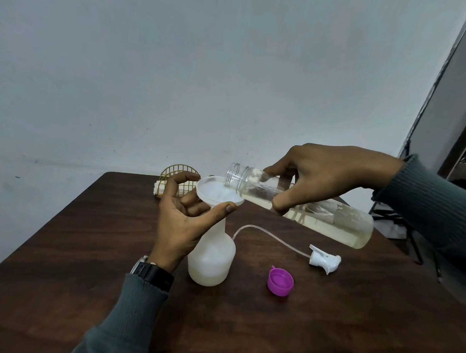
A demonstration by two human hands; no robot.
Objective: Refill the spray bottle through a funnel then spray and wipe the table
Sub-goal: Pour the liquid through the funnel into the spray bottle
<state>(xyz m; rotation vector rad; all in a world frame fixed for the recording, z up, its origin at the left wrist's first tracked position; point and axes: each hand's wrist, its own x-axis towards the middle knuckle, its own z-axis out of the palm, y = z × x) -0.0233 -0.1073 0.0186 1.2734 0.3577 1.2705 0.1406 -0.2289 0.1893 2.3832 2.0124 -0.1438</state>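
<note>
One each — funnel (212, 188), spray bottle (212, 258), clear bottle (331, 220)

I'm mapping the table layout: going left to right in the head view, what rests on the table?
Gold wire rack → spray bottle → purple cap → trigger sprayer head. Left out as overlapping: left hand, funnel, clear bottle, right hand.

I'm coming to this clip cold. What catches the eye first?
The right hand tilts a clear bottle of pale liquid over a white funnel, which the left hand steadies atop the spray bottle mid-table. To its right lie the detached spray head and a purple cap.
</note>
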